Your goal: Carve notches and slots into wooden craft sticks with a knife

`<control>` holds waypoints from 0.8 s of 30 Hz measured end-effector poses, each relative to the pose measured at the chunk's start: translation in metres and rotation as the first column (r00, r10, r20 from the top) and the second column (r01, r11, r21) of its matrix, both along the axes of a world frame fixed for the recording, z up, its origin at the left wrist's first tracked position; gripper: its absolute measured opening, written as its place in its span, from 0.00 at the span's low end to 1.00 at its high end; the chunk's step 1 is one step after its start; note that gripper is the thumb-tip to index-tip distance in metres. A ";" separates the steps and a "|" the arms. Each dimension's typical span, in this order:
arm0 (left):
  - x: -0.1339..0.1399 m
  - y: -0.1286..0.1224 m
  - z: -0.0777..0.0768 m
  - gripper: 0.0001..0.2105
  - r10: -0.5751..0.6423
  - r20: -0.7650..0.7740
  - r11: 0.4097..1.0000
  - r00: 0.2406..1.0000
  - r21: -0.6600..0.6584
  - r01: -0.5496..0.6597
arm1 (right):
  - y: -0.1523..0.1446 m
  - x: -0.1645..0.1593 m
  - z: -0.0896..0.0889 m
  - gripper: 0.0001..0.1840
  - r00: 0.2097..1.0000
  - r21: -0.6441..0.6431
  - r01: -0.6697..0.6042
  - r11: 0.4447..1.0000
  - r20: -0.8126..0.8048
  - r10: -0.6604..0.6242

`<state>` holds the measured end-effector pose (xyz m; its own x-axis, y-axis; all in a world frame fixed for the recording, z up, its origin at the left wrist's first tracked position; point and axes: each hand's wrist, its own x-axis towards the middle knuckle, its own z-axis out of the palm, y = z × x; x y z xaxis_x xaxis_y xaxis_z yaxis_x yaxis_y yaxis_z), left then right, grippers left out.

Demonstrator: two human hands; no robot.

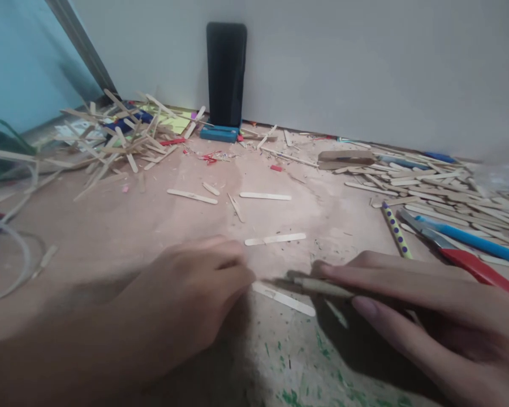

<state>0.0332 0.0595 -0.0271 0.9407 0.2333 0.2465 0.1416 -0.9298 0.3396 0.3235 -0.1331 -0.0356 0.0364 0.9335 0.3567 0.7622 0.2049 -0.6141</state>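
Observation:
My left hand (210,285) is closed low over the table, its fingertips bent down beside one end of a flat craft stick (288,301). Whatever is in that hand's fingers, if anything, is hidden. Between the thumb and fingers of my right hand (428,316) is a narrow wooden craft stick (322,287), slightly blurred and pointing toward the left hand. Just beyond both hands lies another craft stick (275,239). Farther back are two more, one on the left (192,196) and one on the right (266,196), with small broken pieces around them.
A dark phone (226,73) stands upright in a blue holder (219,133) against the wall. Tangled sticks (127,138) heap at back left. At right lie piled craft sticks (441,189), red-handled scissors (475,265), a blue pen (470,237) and a dotted pencil (395,229).

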 end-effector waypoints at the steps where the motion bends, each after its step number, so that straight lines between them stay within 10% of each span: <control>1: 0.001 0.001 0.001 0.18 -0.003 -0.008 1.000 1.000 -0.019 0.003 | 0.000 0.003 -0.001 0.19 0.998 -0.016 -0.051 0.999 0.044 0.052; 6: 0.001 -0.001 0.008 0.21 -0.032 -0.108 0.999 0.994 -0.044 0.027 | -0.005 0.023 -0.006 0.24 0.961 -0.182 -0.242 0.953 0.088 0.260; 24: 0.000 -0.004 0.002 0.23 -0.046 -0.030 0.999 0.998 0.010 0.047 | -0.005 0.025 -0.011 0.33 0.948 -0.195 -0.276 0.941 0.107 0.300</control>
